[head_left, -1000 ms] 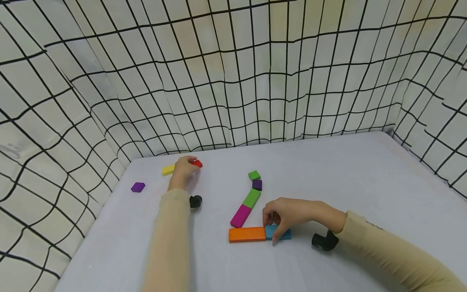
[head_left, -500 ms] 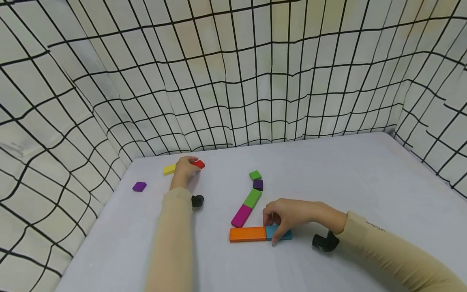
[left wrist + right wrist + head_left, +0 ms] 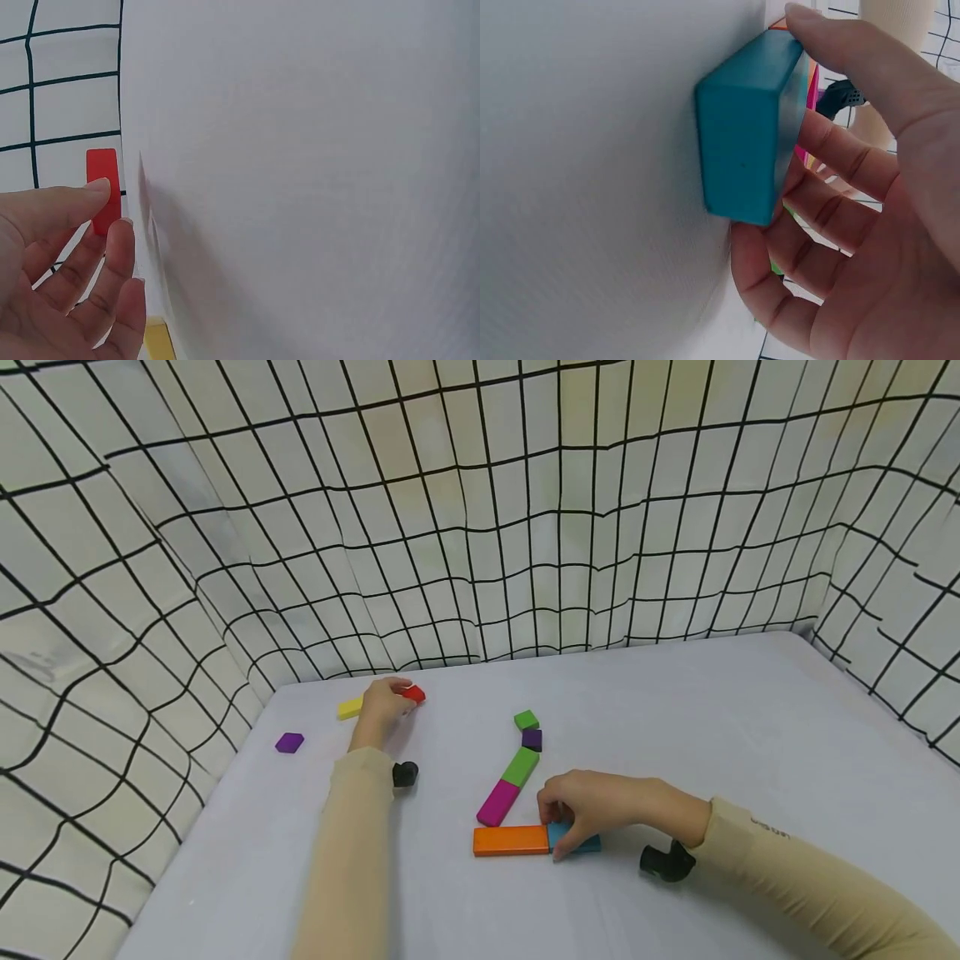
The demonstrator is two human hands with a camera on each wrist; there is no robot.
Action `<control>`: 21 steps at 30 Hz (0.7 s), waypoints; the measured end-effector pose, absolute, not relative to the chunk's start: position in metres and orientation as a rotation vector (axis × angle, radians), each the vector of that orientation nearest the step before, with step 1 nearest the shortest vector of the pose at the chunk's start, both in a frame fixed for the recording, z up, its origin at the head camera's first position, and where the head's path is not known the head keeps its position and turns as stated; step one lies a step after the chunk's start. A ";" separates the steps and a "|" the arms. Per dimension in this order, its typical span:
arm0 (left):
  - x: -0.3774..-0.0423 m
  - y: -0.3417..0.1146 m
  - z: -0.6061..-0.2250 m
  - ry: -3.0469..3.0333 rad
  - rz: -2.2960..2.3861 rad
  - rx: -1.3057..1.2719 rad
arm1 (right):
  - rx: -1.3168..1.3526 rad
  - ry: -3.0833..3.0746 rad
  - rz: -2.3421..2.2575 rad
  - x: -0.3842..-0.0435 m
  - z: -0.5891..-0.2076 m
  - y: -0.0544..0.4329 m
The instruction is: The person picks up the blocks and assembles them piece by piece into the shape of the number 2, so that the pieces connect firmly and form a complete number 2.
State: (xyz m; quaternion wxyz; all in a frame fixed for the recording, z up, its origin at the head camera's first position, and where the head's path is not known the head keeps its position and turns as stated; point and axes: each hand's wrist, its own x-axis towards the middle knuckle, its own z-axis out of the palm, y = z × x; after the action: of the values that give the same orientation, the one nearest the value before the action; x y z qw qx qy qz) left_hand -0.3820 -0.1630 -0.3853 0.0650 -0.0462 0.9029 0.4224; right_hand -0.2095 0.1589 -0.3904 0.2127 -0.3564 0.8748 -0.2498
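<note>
White is the worktop (image 3: 705, 718) in my head view, and on it, before the person, lies the blue block (image 3: 590, 843). Its long axis goes from left to right, and its left end meets the orange block (image 3: 511, 841), which lies in the same line. The right hand (image 3: 600, 798) pinches the blue block, thumb on the near long side. The left hand (image 3: 384, 703), at the far left, holds the red block (image 3: 415, 694), of which one end points to the right. Beside this hand is the yellow block (image 3: 350, 708), and nearer, the purple block (image 3: 289, 742). The magenta block (image 3: 497, 803) and the long green block (image 3: 521, 767) make one slanting line; beyond them come the dark purple block (image 3: 532, 741) and the short green block (image 3: 527, 720). I count nine blocks: two green, two purple, and one of each other colour.

In my left wrist view, the red block is lengthwise upright, narrowly held between thumb and fingers. Whether it touches the worktop, I cannot tell.

In my right wrist view, the blue block turns its end face to me, its long axis running away.
</note>
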 end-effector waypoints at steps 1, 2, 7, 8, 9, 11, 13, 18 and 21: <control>-0.382 -0.162 -0.385 2.726 1.276 -0.126 | -0.988 2.435 -0.686 -0.209 -0.390 0.158; -0.382 -0.162 -0.384 2.734 1.268 -0.105 | -0.992 2.439 -0.680 -0.208 -0.389 0.158; -0.380 -0.156 -0.381 2.774 1.259 0.015 | -1.002 2.438 -0.675 -0.206 -0.386 0.157; -0.379 -0.154 -0.381 2.782 1.254 0.039 | -1.004 2.437 -0.676 -0.205 -0.385 0.157; -0.379 -0.153 -0.380 2.788 1.254 0.058 | -1.002 2.437 -0.678 -0.205 -0.385 0.157; -0.379 -0.150 -0.379 2.795 1.245 0.087 | -0.995 2.443 -0.677 -0.204 -0.385 0.156; -0.379 -0.146 -0.379 2.802 1.236 0.103 | -1.002 2.450 -0.670 -0.204 -0.386 0.156; -0.377 -0.138 -0.376 2.814 1.232 0.133 | -1.021 2.475 -0.642 -0.204 -0.388 0.156; -0.375 -0.133 -0.374 2.826 1.233 0.165 | -1.022 2.488 -0.621 -0.203 -0.389 0.156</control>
State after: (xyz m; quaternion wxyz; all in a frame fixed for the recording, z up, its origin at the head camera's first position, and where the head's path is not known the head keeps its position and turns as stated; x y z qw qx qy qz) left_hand -0.3750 -0.1332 -0.3740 0.0269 0.0534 0.9150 0.3990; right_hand -0.2030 0.1555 -0.3886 0.1894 -0.3636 0.8849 -0.2210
